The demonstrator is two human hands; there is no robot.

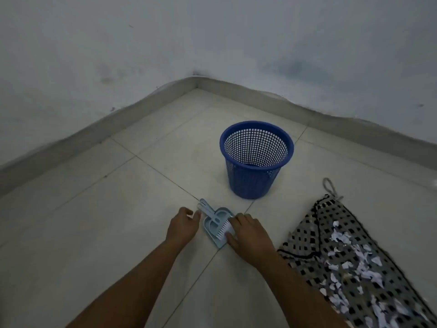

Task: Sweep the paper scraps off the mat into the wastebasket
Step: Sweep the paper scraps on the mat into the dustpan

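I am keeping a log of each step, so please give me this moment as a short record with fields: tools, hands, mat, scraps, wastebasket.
tools: small light-blue dustpan on the floor tiles, brush lying in it
left hand: open, at the handle end, not gripping yet
right hand: resting on the brush's bristle end
mat: checked black and white, to the right of the dustpan
paper scraps: white, lying on the mat
wastebasket: blue mesh, upright, beyond the dustpan; contents cannot be told
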